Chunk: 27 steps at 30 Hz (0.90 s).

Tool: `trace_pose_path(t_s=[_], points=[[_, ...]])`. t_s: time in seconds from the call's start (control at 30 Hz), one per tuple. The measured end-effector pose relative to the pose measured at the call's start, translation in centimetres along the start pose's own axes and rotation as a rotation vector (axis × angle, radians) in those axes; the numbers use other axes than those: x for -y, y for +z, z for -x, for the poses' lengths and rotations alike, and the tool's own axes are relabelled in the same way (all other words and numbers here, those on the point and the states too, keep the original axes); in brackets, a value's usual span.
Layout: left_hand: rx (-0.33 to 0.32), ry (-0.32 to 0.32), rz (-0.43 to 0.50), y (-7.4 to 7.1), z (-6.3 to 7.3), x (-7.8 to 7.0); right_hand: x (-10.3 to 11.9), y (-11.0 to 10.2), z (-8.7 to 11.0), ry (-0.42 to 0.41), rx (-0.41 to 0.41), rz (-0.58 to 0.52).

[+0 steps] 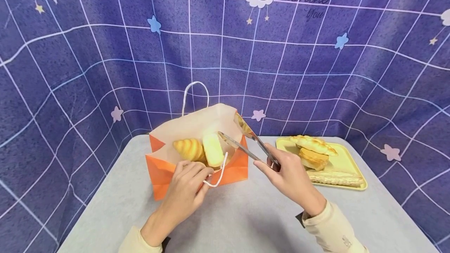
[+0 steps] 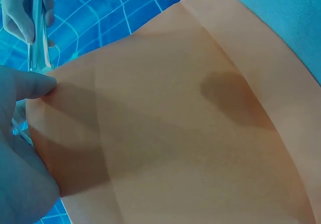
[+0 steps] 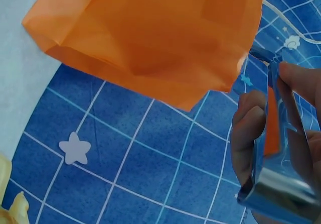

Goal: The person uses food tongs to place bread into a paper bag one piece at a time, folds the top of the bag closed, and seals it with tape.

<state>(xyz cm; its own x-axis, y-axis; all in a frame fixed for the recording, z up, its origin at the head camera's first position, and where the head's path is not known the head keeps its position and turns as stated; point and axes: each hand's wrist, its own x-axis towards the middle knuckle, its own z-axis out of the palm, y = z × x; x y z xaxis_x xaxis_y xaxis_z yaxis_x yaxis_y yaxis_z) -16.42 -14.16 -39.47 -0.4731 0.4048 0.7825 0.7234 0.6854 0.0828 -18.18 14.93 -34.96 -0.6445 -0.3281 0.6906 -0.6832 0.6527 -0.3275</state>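
Note:
An orange paper bag (image 1: 165, 173) with a white inside and white cord handles (image 1: 225, 169) stands with its mouth open towards me. My left hand (image 1: 188, 186) grips its near rim, its thumb against the outside in the left wrist view. Within the mouth lie a ridged golden roll (image 1: 189, 149) and a pale, block-shaped piece of bread (image 1: 212, 149). My right hand (image 1: 288, 171) holds metal tongs (image 1: 247, 152) whose arms stand apart. One tip is beside the pale bread; the other reaches up at the bag's right edge. The tongs' bent end shows close in the right wrist view.
Right of the bag, a yellow tray (image 1: 346, 159) holds a long twisted bread (image 1: 313, 143), a rounded golden bread (image 1: 314, 158) and a flat, pale strip-shaped pastry (image 1: 335, 178). A blue-purple grid-patterned curtain (image 1: 225, 50) surrounds the grey table (image 1: 239, 214) at the back and sides.

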Motion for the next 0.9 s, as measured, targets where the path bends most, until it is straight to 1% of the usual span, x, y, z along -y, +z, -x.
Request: trace_pose_path(t_s=[0.13, 0.23, 0.43, 0.53, 0.73, 0.9], points=[[0.007, -0.002, 0.005, 0.1, 0.0, 0.0, -0.4, -0.4, 0.4, 0.009, -0.021, 0.001], [0.011, -0.006, 0.009, 0.1, 0.0, 0.0, -0.9, -0.9, 0.8, 0.013, -0.054, -0.004], [0.011, -0.01, 0.017, 0.0, 0.0, 0.0, -2.3, -2.9, 2.0, 0.082, -0.125, -0.01], [0.011, -0.011, 0.018, 0.1, 0.0, 0.0, -3.2, -3.9, 2.7, 0.115, -0.17, 0.027], [0.017, -0.013, 0.011, 0.1, 0.1, 0.0, -5.5, -5.6, 4.2, 0.143, -0.241, 0.114], [0.01, -0.005, 0.013, 0.2, 0.0, -0.1, -7.2, -6.7, 5.7, 0.217, -0.236, 0.162]])
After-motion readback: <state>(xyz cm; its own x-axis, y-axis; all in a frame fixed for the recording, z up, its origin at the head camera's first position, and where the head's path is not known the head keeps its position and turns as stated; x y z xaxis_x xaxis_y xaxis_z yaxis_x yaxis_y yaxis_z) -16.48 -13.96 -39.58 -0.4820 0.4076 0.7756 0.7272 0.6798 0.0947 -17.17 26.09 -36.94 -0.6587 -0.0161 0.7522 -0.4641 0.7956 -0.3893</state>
